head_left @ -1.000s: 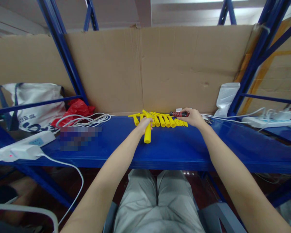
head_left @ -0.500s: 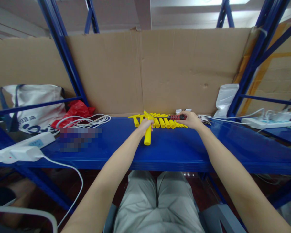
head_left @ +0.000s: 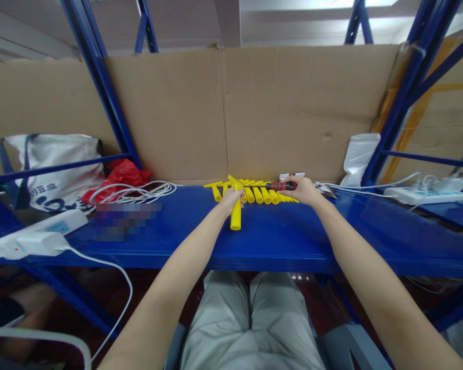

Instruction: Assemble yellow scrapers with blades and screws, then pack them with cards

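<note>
My left hand point(head_left: 231, 197) is closed round a yellow T-shaped plastic piece point(head_left: 235, 218), its stem pointing toward me over the blue shelf point(head_left: 278, 241). A red-and-black screwdriver point(head_left: 280, 186) lies gripped in my right hand point(head_left: 304, 190), its tip aimed left at the head of the held piece. Behind both hands, a row of several more yellow T-shaped pieces point(head_left: 262, 192) rests against the cardboard backing point(head_left: 285, 113).
A coil of white cable point(head_left: 139, 191), a red plastic bag point(head_left: 119, 174) and a white tote bag point(head_left: 54, 164) sit at the left. White power strips lie at the near left point(head_left: 34, 234) and far right point(head_left: 424, 194). A white pouch point(head_left: 357, 156) leans by the right upright.
My right hand brought the screwdriver a little to the left, toward the yellow piece. My left hand has hardly moved.
</note>
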Demonstrator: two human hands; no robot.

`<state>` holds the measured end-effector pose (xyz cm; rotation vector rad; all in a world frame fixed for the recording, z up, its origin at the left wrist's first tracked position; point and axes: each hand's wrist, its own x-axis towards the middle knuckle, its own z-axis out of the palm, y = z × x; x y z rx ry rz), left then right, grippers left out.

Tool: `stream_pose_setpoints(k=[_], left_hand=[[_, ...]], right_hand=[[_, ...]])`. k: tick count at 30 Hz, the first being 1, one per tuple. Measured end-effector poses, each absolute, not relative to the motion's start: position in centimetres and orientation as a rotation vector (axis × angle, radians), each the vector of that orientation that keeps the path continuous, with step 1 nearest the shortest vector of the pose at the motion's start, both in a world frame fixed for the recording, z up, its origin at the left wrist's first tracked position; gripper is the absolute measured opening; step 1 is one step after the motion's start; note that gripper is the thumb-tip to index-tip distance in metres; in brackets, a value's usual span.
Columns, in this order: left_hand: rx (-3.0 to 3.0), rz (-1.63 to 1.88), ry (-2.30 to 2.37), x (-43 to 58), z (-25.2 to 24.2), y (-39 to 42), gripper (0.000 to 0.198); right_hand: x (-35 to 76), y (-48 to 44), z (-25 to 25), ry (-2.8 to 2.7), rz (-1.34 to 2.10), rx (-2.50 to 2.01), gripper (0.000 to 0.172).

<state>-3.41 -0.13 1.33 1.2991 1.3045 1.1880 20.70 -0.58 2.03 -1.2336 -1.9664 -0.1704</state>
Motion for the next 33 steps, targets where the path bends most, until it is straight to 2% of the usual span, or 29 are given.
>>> stream_pose_setpoints(k=[28, 33], left_hand=[[1.544, 1.147, 1.362, -3.64, 0.93, 0.01, 0.013], [1.607, 1.092, 1.360, -3.76, 0.55, 0.29, 0.012]], right_hand=[[20.94, -1.13, 2.38, -2.026, -0.255, -1.376, 0.027], [20.65, -1.40, 2.62, -2.037, -0.397, -1.537, 0.020]])
